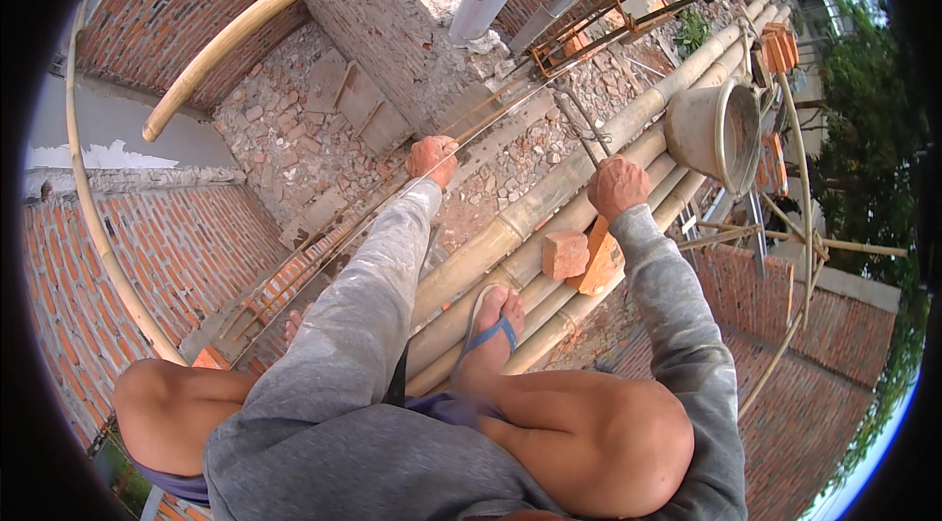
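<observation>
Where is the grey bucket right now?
In the head view, the grey bucket sits upper right, on the bamboo poles, just beyond the right hand and past the loose bricks.

Grey sleeves, bare knees, blue sandal — dust clinging to everything

The person is wearing a grey long-sleeved top, its fabric looking soft and sweatshirt-like; the left sleeve (378, 300) is showing pale, chalky dust streaking along its length, while the right sleeve (677, 325) is looking darker and cleaner, wrinkling at the elbow and ending in a snug cuff at the wrist. The left hand (433, 157) and right hand (618, 184) are going bare — no gloves. Dark bluish shorts are peeking out between the bare knees, and one foot is wearing a flip-flop (488, 337) with blue straps and a thin pale sole.
</observation>
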### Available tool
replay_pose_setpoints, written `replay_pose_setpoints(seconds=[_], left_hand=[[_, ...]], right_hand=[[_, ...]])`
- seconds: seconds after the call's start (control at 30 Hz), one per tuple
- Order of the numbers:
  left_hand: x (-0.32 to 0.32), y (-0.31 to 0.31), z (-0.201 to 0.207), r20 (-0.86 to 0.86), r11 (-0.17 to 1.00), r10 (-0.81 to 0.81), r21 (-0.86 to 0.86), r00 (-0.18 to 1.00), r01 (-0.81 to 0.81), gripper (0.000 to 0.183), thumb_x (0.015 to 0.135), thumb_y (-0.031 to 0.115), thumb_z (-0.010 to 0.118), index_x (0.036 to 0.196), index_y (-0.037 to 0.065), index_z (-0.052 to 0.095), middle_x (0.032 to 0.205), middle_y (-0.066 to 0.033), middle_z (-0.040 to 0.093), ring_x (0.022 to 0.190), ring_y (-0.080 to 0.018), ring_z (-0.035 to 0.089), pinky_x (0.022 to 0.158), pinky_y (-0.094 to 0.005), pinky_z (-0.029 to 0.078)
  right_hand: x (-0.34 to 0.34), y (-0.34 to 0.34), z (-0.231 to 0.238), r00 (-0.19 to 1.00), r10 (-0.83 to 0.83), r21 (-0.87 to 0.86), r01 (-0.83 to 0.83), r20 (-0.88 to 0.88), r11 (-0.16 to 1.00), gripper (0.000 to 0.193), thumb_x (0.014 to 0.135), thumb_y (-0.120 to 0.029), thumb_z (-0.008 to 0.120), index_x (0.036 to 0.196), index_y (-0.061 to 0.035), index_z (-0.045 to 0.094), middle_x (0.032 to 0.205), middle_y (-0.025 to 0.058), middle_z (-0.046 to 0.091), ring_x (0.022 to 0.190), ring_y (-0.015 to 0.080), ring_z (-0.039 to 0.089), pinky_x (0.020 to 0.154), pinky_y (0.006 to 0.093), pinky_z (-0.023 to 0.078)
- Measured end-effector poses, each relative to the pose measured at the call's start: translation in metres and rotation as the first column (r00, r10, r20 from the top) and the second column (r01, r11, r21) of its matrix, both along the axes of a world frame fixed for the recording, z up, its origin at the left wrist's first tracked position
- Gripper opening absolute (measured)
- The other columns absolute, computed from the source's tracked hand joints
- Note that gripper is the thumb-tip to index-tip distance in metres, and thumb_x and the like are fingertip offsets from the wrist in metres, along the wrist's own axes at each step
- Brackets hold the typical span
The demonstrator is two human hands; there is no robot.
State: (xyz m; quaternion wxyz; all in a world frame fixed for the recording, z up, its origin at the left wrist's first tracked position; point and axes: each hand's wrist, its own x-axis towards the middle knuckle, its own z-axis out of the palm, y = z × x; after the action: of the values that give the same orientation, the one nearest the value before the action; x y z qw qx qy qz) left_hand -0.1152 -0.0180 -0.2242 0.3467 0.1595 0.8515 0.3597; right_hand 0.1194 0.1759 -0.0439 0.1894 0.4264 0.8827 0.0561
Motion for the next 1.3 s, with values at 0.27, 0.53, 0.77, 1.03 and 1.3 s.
replay_pose_setpoints(seconds=[0.27,0.53,0.77,1.03,1.3], left_hand=[[0.002,-0.001,0.009,-0.116,0.999,-0.043,-0.031,0.992,0.04,0.021,0.099,0.03,0.072,0.111,0.02,0.084,0.109,-0.0159,0.079,0.106,-0.0392,0.074,0.094,-0.0508,0.056],[0.006,-0.002,0.007,-0.11,0.999,-0.038,-0.013,0.993,0.036,0.022,0.099,0.031,0.071,0.111,0.017,0.083,0.108,-0.0165,0.079,0.106,-0.0395,0.073,0.092,-0.0514,0.056],[0.005,-0.007,0.003,-0.194,0.997,-0.08,-0.013,0.978,0.079,0.021,0.1,0.03,0.068,0.108,0.016,0.082,0.105,-0.0175,0.078,0.103,-0.0421,0.072,0.089,-0.0525,0.056],[0.005,-0.008,-0.002,-0.232,0.996,-0.084,0.022,0.969,0.092,0.021,0.099,0.03,0.068,0.106,0.014,0.081,0.102,-0.0204,0.076,0.1,-0.0442,0.072,0.085,-0.054,0.055],[0.002,-0.007,0.005,-0.189,0.994,-0.105,-0.039,0.976,0.1,0.024,0.098,0.031,0.073,0.113,0.015,0.083,0.106,-0.0184,0.078,0.103,-0.0399,0.074,0.089,-0.049,0.057]], right_hand=[[0.017,0.031,-0.044,0.979,-0.055,-0.722,-0.107,-0.197,0.684,0.035,0.103,-0.032,0.062,0.105,0.0033,0.069,0.077,0.009,0.066,0.066,0.0215,0.067,0.055,0.0376,0.049],[0.002,0.029,0.021,0.79,-0.581,-0.792,0.221,-0.198,0.569,0.043,0.09,-0.02,0.083,0.112,0.0068,0.057,0.089,0.0166,0.071,0.063,0.0225,0.075,0.044,0.0311,0.052],[0.002,0.046,0.001,0.769,-0.61,-0.803,0.236,-0.19,0.547,0.024,0.067,0.001,0.079,0.076,0.0005,0.057,0.058,0.0053,0.053,0.043,0.0153,0.053,0.037,0.0343,0.039],[0.01,0.051,0.012,0.959,-0.139,-0.302,0.06,-0.249,0.951,0.016,0.075,-0.014,0.072,0.083,-0.0009,0.068,0.075,0.0152,0.07,0.067,0.0247,0.072,0.047,0.0377,0.05],[-0.002,0.035,0.006,0.999,0.042,-0.026,-0.042,0.012,0.999,0.026,0.088,-0.013,0.067,0.108,0.0005,0.076,0.107,0.0236,0.076,0.1,0.0362,0.078,0.084,0.0484,0.062]])
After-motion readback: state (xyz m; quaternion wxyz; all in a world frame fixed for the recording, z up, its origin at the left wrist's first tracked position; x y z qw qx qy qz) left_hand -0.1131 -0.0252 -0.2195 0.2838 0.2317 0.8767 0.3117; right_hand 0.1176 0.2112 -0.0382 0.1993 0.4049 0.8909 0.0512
